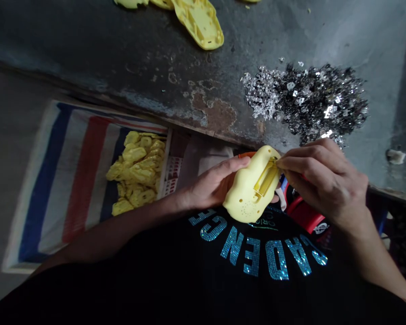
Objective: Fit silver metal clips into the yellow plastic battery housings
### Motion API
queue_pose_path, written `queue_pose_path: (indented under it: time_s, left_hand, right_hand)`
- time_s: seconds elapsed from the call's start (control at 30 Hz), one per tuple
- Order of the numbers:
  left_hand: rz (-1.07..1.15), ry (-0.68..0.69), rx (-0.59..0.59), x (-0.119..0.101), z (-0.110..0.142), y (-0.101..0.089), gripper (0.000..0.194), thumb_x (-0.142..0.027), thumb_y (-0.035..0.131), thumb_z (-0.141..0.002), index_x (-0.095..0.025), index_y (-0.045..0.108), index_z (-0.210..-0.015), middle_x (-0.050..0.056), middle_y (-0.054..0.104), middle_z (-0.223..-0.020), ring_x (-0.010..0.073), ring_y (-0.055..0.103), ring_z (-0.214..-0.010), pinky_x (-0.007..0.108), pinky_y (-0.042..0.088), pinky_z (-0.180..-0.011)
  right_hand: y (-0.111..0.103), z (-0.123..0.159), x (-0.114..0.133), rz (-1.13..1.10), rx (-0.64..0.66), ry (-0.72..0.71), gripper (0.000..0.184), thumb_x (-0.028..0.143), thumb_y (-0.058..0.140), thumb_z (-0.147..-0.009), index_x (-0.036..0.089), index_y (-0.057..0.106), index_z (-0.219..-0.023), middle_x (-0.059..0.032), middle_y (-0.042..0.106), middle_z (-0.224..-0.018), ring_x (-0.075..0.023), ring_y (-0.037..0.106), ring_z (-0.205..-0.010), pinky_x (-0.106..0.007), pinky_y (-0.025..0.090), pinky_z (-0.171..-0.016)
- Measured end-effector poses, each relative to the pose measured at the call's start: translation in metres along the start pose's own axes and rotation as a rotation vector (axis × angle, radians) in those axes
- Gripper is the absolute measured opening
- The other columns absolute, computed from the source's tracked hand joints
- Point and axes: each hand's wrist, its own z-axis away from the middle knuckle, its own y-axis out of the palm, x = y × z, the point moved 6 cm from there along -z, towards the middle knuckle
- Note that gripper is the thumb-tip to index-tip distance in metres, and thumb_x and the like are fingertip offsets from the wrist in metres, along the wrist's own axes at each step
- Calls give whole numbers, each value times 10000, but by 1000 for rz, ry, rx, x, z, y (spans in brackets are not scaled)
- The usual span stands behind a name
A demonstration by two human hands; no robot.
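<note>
A yellow plastic toy shell (248,185) with an open battery compartment (265,180) is tilted in front of my chest. My left hand (216,183) grips it from the left, thumb along its upper edge and fingers behind. At the compartment's upper end, the fingertips of my right hand (320,176) are pinched together. A small dark metal piece (274,160) shows by those fingertips; whether it is pinched or seated in the slot I cannot tell. Small holes and a cluster of tiny perforations mark the shell's lower end.
A heap of small shiny metal pieces (321,99) lies on the worn grey table (138,58). More yellow shells (203,25) rest at its far edge. Below left, a pile of yellow parts (137,167) sits on striped sheeting (84,176). Something red (304,212) is under my right forearm.
</note>
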Motion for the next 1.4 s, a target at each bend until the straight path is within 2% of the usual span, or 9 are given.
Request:
queue_pose_path:
  time_s: [0.13, 0.27, 0.5, 0.63, 0.73, 1.0, 1.17, 1.27, 1.4]
  left_hand:
    - [5, -12, -40, 0, 0, 0, 962, -601, 901, -969, -164, 577, -1763, 212, 831, -1533, 457, 797, -1439, 597, 636, -1236]
    - [-14, -11, -84, -2, 0, -3, 1027, -610, 936, -937, -184, 555, -1791, 193, 792, -1616, 450, 736, -1537, 536, 585, -1297]
    - [-44, 3, -6, 1, 0, -8, 1020, -677, 855, -999, -152, 516, -1806, 233, 824, -1541, 452, 762, -1493, 548, 571, -1302]
    - [-34, 10, 27, 1, 0, -4, 1055, -674, 860, -992, -171, 469, -1833, 226, 821, -1548, 446, 784, -1461, 554, 584, -1280]
    - [-28, 29, 8, 0, 0, -2, 1051, -652, 881, -980, -171, 478, -1823, 216, 808, -1576, 433, 760, -1499, 518, 597, -1261]
    - [-51, 28, -8, 1, 1, -6, 1116, -711, 922, -936, -189, 468, -1813, 217, 816, -1557, 433, 760, -1489, 497, 634, -1206]
    - [-49, 38, 38, 0, 1, 1, 1091, -700, 911, -955, -211, 470, -1824, 210, 816, -1554, 444, 793, -1428, 537, 657, -1169]
    - [-84, 71, 28, -2, 1, 4, 1043, -680, 919, -954, -220, 532, -1806, 196, 842, -1505, 428, 830, -1351, 526, 667, -1141]
    - [-254, 147, -142, -7, 7, -1, 905, -621, 962, -937, -236, 681, -1707, 150, 893, -1337, 322, 877, -1099, 385, 690, -939]
  right_hand:
    - [-2, 4, -2, -32, -73, 47, 386, 22, 810, -1042, 237, 726, -1351, -86, 894, -1194, -238, 816, -956, -418, 672, -847]
    - [-1, 8, -1, -44, -133, 108, 453, 6, 799, -1033, 281, 739, -1388, -61, 899, -1190, -243, 826, -959, -435, 667, -860]
    - [4, 10, 6, 43, -134, 101, 486, 69, 776, -1067, 331, 727, -1474, -76, 895, -1218, -256, 794, -923, -459, 658, -831]
    - [3, 10, 11, 61, -138, 88, 494, 24, 780, -1045, 281, 743, -1465, -101, 889, -1206, -263, 781, -942, -455, 654, -847]
    - [1, 10, 14, 89, -172, 86, 475, -12, 786, -1020, 244, 771, -1421, -108, 889, -1180, -262, 774, -943, -434, 643, -827]
    - [9, 21, 18, 130, -197, 108, 448, 44, 770, -1055, 300, 786, -1423, -82, 898, -1197, -261, 803, -966, -444, 664, -841]
    - [6, 20, 12, 15, -229, 146, 437, 25, 786, -1037, 311, 819, -1366, -78, 892, -1187, -257, 823, -972, -422, 676, -844]
    - [1, 11, -5, -155, -169, 270, 339, 159, 824, -1073, 332, 829, -1365, -71, 877, -1209, -264, 854, -1049, -413, 719, -881]
    - [3, 0, -20, -342, 66, 351, 232, 333, 851, -1090, 294, 824, -1318, -54, 865, -1143, -219, 829, -924, -346, 706, -790]
